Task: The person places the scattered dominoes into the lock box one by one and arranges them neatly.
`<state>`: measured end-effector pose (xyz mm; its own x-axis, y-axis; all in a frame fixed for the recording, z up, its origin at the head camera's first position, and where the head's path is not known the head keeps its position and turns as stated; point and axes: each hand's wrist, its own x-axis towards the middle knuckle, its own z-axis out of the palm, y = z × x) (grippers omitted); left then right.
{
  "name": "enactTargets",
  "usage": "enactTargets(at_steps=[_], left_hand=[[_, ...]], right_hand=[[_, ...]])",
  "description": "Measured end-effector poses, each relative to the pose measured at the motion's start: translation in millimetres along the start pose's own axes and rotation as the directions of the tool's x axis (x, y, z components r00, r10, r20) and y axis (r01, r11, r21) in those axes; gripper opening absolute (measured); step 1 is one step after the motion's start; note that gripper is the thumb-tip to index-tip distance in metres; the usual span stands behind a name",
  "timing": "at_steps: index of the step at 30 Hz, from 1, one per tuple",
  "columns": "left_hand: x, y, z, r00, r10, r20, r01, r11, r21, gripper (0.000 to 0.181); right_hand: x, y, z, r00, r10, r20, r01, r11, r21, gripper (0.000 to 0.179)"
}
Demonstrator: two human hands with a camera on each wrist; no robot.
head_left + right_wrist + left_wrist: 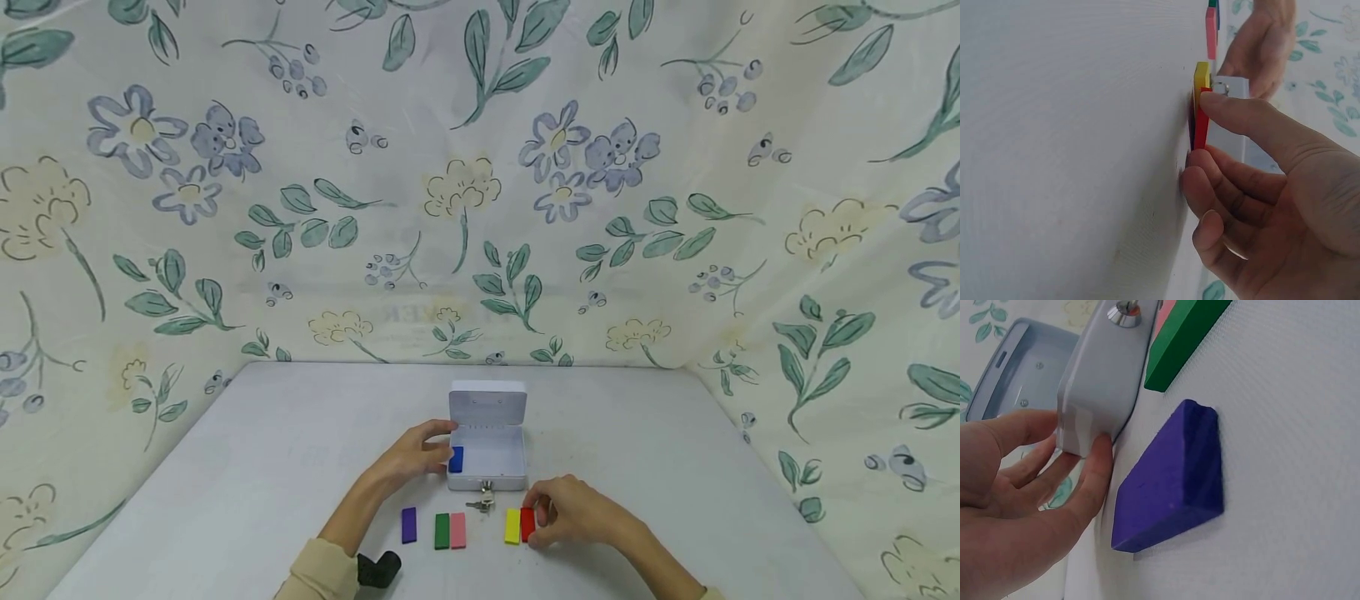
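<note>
A small pale box [468, 484] sat on the white table [630, 433] with its lid [487, 407] up at the back. A blue block [457, 460] was inside the box, right by its left wall. It was hard to tell if that block lay flat or leaned. Some keys [478, 505] hung at the lock on the front of the box.

The left hand [412, 452] was at the left side of the box. Its fingers were apart and only a little bent, and the tips touched the side of the box.

The right hand [573, 510] was in front of the box, near its right corner. Its thumb and a finger were pinched on the two ends of a red block [527, 525]. The red block was just beside a yellow block [512, 527], which lay in front of the right end of the box.

A green block [442, 531] and a pink block [458, 531] lay side by side in front of the left end of the box. A purple block [408, 526] lay by itself, more to the left of the box and in front of it.

Far behind the box was a cloth [420, 250] with flowers and leaves on it.
</note>
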<state>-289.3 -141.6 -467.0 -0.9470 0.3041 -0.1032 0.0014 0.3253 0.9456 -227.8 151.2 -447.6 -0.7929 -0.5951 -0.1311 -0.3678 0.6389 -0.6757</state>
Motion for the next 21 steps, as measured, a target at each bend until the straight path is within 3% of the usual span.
enactTargets(at_steps=[11,21], left_hand=[[0.0,1.5,-1.0,1.000,0.000,0.007,0.000,1.000,0.008,0.048],[0.9,1.0,-1.7,1.000,0.000,0.017,0.000,1.000,0.002,0.049]], right_hand=[[-1.6,1,-9,0.997,-0.079,-0.019,0.079,0.997,-0.017,0.035],[2.1,-5,-17,0.997,-0.067,-0.026,0.066,0.997,-0.043,0.033]])
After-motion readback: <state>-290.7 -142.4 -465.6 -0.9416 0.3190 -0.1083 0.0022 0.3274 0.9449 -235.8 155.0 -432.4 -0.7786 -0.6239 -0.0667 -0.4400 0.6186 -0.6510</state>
